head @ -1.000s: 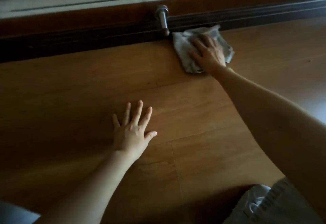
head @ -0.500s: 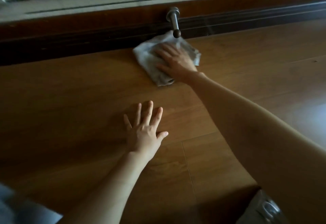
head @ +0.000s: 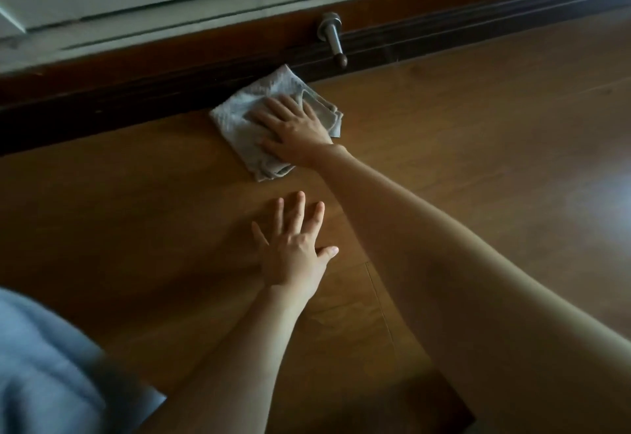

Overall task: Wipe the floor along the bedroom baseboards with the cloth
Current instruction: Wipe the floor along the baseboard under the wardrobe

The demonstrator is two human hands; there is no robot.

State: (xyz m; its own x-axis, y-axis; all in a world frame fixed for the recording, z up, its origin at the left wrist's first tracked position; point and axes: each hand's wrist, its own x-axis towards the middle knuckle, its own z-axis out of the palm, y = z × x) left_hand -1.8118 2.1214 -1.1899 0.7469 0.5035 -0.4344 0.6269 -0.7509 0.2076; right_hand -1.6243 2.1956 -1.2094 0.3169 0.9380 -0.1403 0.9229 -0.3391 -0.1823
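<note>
- My right hand point(head: 295, 129) lies flat on the cloth point(head: 239, 122) in the upper middle of the frame, palm down, pressing it against the floor point(head: 478, 146).
- The fingers point(head: 269, 116) of that hand are straight and slightly spread, pointing toward the upper left; they are laid over the fabric, not curled round it or pinching it.
- The thumb of the right hand reaches toward the lower left across the near part of the cloth.
- My left hand point(head: 293, 249) rests flat on the bare floor just below the centre of the frame, holding nothing.
- Its fingers point(head: 297, 208) are fully extended and fanned apart, thumb stuck out to the right, palm against the wood.
- The two hands are near each other but apart; the left one does not touch the cloth.
- The cloth is a single folded grey rag, its far corner reaching up against the dark baseboard point(head: 136, 98) that runs across the upper part of the frame.
- One metal door stop point(head: 333, 39) sticks out of the baseboard just right of and above the cloth, apart from it.
- Counted: two hands, one cloth, one door stop, one run of baseboard.
- Pale blue fabric point(head: 44, 365) fills the lower left corner, blurred; I cannot tell what it is.
</note>
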